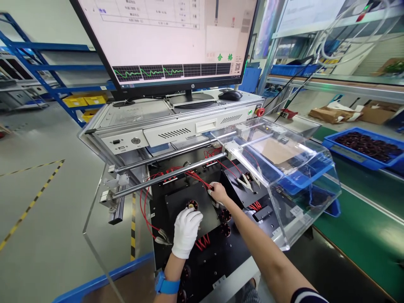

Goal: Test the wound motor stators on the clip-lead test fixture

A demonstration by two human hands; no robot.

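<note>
My left hand (187, 231), in a white glove, has its fingers closed at the near edge of a small round wound coil core (192, 205) on a black plate (178, 206). To its right, my right hand (217, 193) is closed around a red-wired test clip (209, 187), most of it hidden by the fingers. More wound cores (225, 216) sit below my right hand. At the left, a pair of test clips (163, 238) lies loose on the black bench. Another pair of pale clips (245, 182) is by a core on the right-hand plate.
A clear hinged cover (277, 160) stands at the right of the tester, with metal rails (176, 172) across it. Behind is a monitor (176, 42) showing green traces. A blue tray (362, 147) of dark parts rests on the green bench.
</note>
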